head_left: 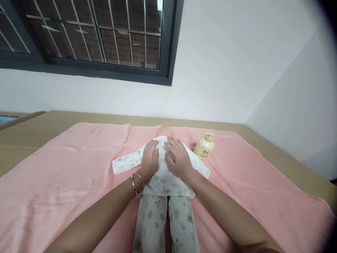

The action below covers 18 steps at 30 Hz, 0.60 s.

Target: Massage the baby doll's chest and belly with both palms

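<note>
A baby doll lies on a pink blanket (86,165), its bald head (165,131) pointing toward the wall. It wears a white printed top (164,181) and matching printed trousers (181,221). My left hand (150,157) rests flat on the left of the doll's chest, a silver bracelet (137,183) round the wrist. On the right of the chest lies my right hand (179,156), fingers stretched out. Both hands touch the cloth and hold nothing. The left sleeve (127,162) spreads out sideways; the right one is partly behind my right forearm. The doll's face is hidden.
A cream pump bottle (205,146) stands on the blanket just beyond the doll's right sleeve. Under the blanket is a tan surface (63,117), which runs up to a white wall (210,70). A dark-framed, barred window (168,52) is above at the left.
</note>
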### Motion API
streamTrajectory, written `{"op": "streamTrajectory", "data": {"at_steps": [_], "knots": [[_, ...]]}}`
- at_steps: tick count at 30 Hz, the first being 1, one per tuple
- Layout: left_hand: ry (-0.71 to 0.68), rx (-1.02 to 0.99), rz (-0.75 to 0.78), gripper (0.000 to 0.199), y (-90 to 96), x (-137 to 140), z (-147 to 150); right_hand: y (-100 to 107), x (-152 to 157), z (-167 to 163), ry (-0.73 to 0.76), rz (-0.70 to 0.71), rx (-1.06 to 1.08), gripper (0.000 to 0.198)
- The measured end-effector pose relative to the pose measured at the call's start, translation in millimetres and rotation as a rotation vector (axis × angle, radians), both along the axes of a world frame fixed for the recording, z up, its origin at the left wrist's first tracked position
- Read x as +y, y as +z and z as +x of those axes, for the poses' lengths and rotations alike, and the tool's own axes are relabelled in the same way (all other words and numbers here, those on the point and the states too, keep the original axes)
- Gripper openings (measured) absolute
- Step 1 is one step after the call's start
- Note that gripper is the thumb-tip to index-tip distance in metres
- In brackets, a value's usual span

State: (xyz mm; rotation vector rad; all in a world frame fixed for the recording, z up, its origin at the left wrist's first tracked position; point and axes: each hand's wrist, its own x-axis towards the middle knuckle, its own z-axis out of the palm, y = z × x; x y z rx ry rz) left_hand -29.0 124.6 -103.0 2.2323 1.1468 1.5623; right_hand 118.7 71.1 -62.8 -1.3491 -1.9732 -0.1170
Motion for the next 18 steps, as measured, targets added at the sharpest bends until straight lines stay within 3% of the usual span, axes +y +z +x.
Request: {"op": "streamTrajectory", "data": {"at_steps": [6,12,18], "knots": [[-0.003,-0.011,-0.003,0.046,-0.6,-1,-1,0,-1,-5,0.021,-0.182,-0.065,0.049],[-0.009,-0.036,0.011,0.044,-2.9,-2,-2,4,-4,-3,-0.032,-0.12,-0.04,0.052],[0.031,0.058,-0.046,0.038,-4.1,8,-5,8,-4,-9,-0.038,-0.323,-0.138,0.056]]}}
